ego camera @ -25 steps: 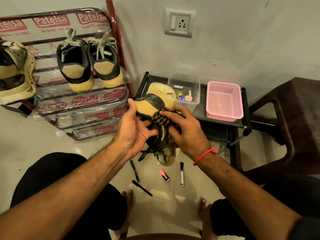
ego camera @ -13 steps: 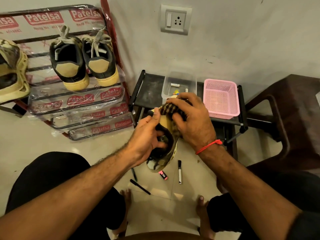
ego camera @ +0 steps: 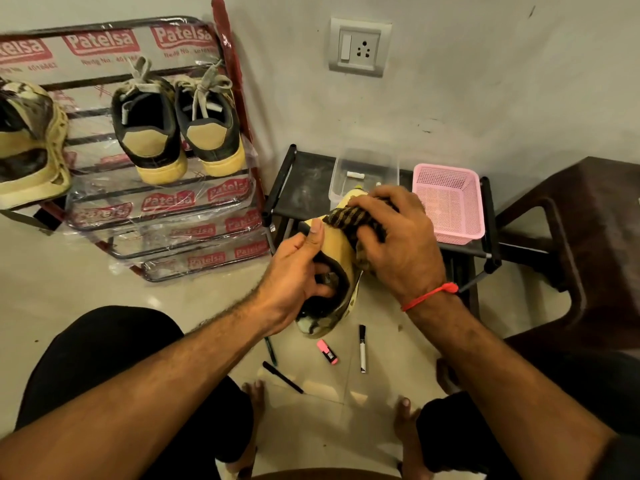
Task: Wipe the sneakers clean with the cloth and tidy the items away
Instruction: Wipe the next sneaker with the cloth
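While three sneakers already sit on the shoe rack (ego camera: 221,199), I'm mid-wipe on the last one, so by my reckoning the cleaning is nearly through and the tidying hasn't begun: the pens (ego camera: 362,348) and pink highlighter (ego camera: 327,351) lie on the floor below. My left hand (ego camera: 294,275) grips the sneaker (ego camera: 337,251) at its collar, fingers curled inside, holding it in the air in front of the low counter (ego camera: 304,178), while my right hand (ego camera: 398,237) bunches the striped cloth (ego camera: 349,216) against its tan side. It's yellow-soled, dark-lined, scuffed at the toe.

Probably a home corner: shoe rack (ego camera: 166,216) against plain wall, wall socket (ego camera: 359,47), tiled floor (ego camera: 69,271).
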`<state>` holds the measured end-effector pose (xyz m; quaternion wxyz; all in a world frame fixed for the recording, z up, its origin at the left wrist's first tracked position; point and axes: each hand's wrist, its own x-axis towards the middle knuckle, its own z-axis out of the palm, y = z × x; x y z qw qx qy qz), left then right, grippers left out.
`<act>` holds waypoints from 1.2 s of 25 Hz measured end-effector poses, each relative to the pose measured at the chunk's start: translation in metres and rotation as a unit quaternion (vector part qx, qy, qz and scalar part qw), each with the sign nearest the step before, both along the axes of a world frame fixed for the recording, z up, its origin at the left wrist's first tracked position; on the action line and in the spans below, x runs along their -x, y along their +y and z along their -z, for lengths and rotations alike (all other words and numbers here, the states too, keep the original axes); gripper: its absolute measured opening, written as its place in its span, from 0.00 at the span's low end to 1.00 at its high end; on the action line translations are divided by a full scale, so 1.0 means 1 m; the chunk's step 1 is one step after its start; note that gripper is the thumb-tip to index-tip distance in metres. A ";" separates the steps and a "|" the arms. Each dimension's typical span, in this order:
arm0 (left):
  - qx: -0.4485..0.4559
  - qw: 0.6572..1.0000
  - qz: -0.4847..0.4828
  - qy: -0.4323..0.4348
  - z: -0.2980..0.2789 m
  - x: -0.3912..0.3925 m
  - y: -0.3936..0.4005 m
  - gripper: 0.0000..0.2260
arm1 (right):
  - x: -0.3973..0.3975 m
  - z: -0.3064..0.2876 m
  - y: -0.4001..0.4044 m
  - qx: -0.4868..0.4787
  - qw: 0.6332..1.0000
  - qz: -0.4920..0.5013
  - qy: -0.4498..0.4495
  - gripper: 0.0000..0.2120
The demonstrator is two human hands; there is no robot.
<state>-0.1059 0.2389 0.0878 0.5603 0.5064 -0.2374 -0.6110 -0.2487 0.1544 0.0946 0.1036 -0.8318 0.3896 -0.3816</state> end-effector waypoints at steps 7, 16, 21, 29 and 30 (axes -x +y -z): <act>-0.019 0.999 -0.032 -0.026 0.003 -0.017 -0.001 0.30 | -0.001 0.013 0.019 -0.107 0.993 -0.044 -0.013 0.13; 0.018 0.998 0.032 0.058 -0.006 -0.016 -0.004 0.25 | -0.003 0.017 0.026 -0.277 0.951 -0.027 -0.134 0.14; 0.052 0.925 0.089 -0.367 0.001 -0.018 -0.001 0.22 | -0.002 0.025 0.023 -0.295 0.941 -0.045 -0.161 0.14; 0.152 0.803 0.118 -0.564 0.014 -0.026 -0.001 0.28 | -0.002 0.020 0.011 -0.279 0.933 -0.101 -0.203 0.13; 0.149 0.814 0.100 -0.553 0.013 -0.028 -0.003 0.26 | -0.002 0.018 0.011 -0.278 0.931 -0.114 -0.206 0.13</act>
